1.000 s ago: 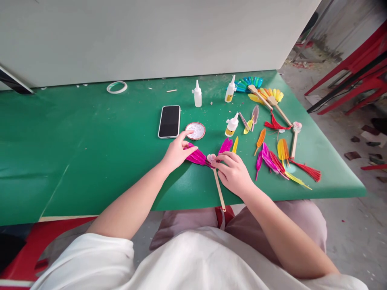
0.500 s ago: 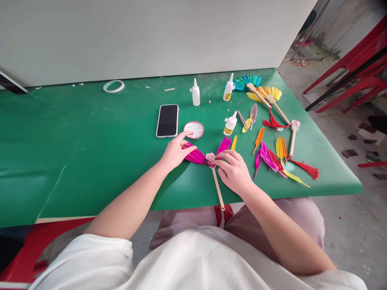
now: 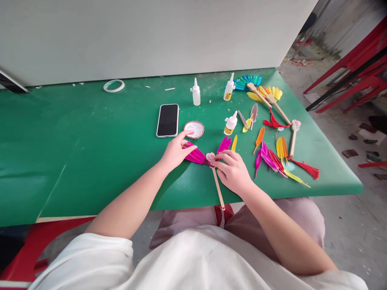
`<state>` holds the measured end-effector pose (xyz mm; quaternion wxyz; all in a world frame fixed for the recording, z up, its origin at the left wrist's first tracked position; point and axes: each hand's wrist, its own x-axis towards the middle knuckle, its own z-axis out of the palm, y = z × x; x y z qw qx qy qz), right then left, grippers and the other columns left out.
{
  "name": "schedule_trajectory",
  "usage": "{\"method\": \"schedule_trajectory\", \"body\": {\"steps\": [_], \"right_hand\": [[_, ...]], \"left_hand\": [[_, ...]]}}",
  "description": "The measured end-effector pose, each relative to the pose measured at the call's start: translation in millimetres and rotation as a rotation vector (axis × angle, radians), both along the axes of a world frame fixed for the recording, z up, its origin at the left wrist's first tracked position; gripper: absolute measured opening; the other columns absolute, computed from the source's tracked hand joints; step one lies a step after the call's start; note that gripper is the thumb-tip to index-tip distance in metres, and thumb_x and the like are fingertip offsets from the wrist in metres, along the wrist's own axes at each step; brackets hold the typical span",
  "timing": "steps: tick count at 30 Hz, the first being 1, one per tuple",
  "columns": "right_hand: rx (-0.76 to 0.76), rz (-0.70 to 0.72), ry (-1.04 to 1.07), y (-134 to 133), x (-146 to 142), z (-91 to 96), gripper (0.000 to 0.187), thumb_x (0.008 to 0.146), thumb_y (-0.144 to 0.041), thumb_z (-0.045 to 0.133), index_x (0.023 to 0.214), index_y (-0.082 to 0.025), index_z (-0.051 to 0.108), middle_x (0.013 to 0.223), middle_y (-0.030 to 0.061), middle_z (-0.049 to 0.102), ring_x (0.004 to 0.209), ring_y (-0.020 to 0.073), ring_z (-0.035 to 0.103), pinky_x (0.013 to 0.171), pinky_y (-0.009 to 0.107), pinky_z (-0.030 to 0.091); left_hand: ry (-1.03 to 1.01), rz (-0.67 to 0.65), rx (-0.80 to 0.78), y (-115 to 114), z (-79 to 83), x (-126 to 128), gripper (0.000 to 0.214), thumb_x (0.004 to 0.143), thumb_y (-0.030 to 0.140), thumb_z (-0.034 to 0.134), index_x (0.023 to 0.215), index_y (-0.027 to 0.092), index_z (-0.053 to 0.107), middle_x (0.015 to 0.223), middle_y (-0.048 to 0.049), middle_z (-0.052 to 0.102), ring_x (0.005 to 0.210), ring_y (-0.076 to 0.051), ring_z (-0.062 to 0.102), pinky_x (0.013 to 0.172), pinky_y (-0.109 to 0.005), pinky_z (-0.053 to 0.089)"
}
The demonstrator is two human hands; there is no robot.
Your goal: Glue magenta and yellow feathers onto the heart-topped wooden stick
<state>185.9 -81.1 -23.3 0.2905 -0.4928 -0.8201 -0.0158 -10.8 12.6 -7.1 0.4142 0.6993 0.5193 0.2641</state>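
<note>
A wooden stick [image 3: 218, 188] with a pale pink top lies near the front edge of the green table [image 3: 90, 153]. Magenta feathers [image 3: 196, 156] fan out from its top to the left, and one more magenta feather [image 3: 225, 144] points up to the right. My left hand [image 3: 175, 152] rests on the left feathers, fingers spread, index finger stretched toward a small round lid [image 3: 194, 129] holding white stuff. My right hand [image 3: 233, 171] lies over the stick's top, fingers curled, its fingertips pinched at the pink top.
A black phone [image 3: 167, 120] lies face up behind my left hand. Three small glue bottles [image 3: 230, 123] stand behind. Loose coloured feathers [image 3: 272, 155], red tassels and finished feather fans [image 3: 260, 92] fill the right end. A tape ring [image 3: 113, 85] sits far back. Red chairs stand to the right.
None of the objects has moved; only the camera view shifted slightly. Both hands stay on the feathers and stick.
</note>
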Motion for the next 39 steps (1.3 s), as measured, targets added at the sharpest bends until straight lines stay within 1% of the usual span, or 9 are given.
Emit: {"method": "schedule_trajectory", "body": {"steps": [10, 15, 17, 24, 29, 32, 34, 36, 39], "right_hand": [[0.050, -0.025, -0.074, 1, -3, 2.3, 0.020, 0.082, -0.014, 0.049, 0.089, -0.022, 0.066, 0.094, 0.0030, 0.065, 0.099, 0.0198, 0.049, 0.084, 0.035, 0.038], [0.040, -0.025, -0.064, 2, -3, 3.2, 0.021, 0.084, -0.014, 0.048, 0.090, -0.022, 0.066, 0.091, 0.0029, 0.065, 0.098, 0.0188, 0.049, 0.084, 0.034, 0.039], [0.044, -0.024, -0.062, 2, -2, 2.9, 0.021, 0.084, -0.015, 0.048, 0.092, -0.023, 0.066, 0.091, 0.0029, 0.066, 0.099, 0.0189, 0.049, 0.084, 0.034, 0.039], [-0.050, -0.008, -0.008, 1, -2, 4.5, 0.025, 0.083, -0.012, 0.046, 0.090, -0.023, 0.067, 0.094, 0.0045, 0.066, 0.100, 0.0201, 0.051, 0.084, 0.037, 0.043], [-0.083, -0.053, 0.199, 12, 15, 19.2, 0.032, 0.081, -0.010, 0.042, 0.103, -0.022, 0.062, 0.098, 0.0059, 0.064, 0.096, 0.0197, 0.053, 0.085, 0.038, 0.046], [-0.096, -0.341, 0.352, 37, 36, 27.0, 0.030, 0.082, -0.023, 0.047, 0.111, -0.021, 0.057, 0.097, 0.0065, 0.064, 0.093, 0.0219, 0.055, 0.082, 0.041, 0.045], [-0.173, -0.462, 0.326, 60, 47, 26.8, 0.043, 0.076, -0.039, 0.057, 0.114, -0.019, 0.055, 0.099, 0.0091, 0.064, 0.094, 0.0272, 0.054, 0.080, 0.045, 0.044], [-0.244, -0.465, 0.242, 82, 52, 23.2, 0.049, 0.069, -0.046, 0.063, 0.107, -0.016, 0.057, 0.098, 0.0115, 0.064, 0.096, 0.0302, 0.053, 0.080, 0.047, 0.042], [-0.371, -0.455, 0.158, 100, 51, 18.8, 0.033, 0.069, -0.043, 0.063, 0.087, -0.016, 0.060, 0.081, 0.0088, 0.063, 0.088, 0.0287, 0.055, 0.074, 0.042, 0.042]], "left_hand": [[0.107, -0.032, 0.135, -2, -1.6, -1, 0.044, 0.080, 0.033, 0.058, 0.121, 0.023, 0.046, 0.080, -0.0010, 0.064, 0.074, -0.015, 0.061, 0.071, -0.029, 0.047], [0.403, -0.301, 0.590, -4, 1.3, 3, 0.032, 0.082, 0.035, 0.056, 0.111, 0.021, 0.058, 0.109, -0.0070, 0.060, 0.109, -0.024, 0.048, 0.094, -0.041, 0.037], [0.482, -0.418, 0.717, -6, 2.7, 6, 0.023, 0.086, 0.032, 0.050, 0.101, 0.020, 0.064, 0.110, -0.0068, 0.059, 0.113, -0.025, 0.044, 0.096, -0.042, 0.034], [0.474, -0.562, 0.749, -6, 1.9, 7, 0.016, 0.085, 0.030, 0.053, 0.085, 0.019, 0.065, 0.090, -0.0042, 0.062, 0.096, -0.020, 0.051, 0.085, -0.037, 0.038], [0.350, -0.497, 0.754, -4, 5.9, 5, 0.013, 0.084, 0.027, 0.055, 0.079, 0.018, 0.064, 0.082, -0.0030, 0.065, 0.092, -0.019, 0.054, 0.084, -0.036, 0.038], [0.279, -0.366, 0.821, -7, 10.1, 5, 0.015, 0.085, 0.026, 0.053, 0.078, 0.018, 0.064, 0.076, -0.0027, 0.066, 0.082, -0.017, 0.057, 0.081, -0.035, 0.039], [0.247, -0.311, 0.873, -8, 11.1, 4, 0.016, 0.086, 0.026, 0.052, 0.083, 0.017, 0.064, 0.074, -0.0024, 0.066, 0.074, -0.015, 0.057, 0.079, -0.033, 0.041], [0.233, -0.301, 0.920, -9, 10.5, 3, 0.017, 0.087, 0.023, 0.050, 0.095, 0.017, 0.063, 0.075, -0.0024, 0.066, 0.073, -0.014, 0.056, 0.077, -0.032, 0.041], [0.226, -0.309, 0.968, -9, 8.5, 2, 0.023, 0.088, 0.019, 0.049, 0.108, 0.016, 0.059, 0.077, -0.0028, 0.065, 0.076, -0.014, 0.056, 0.077, -0.032, 0.042]]}}
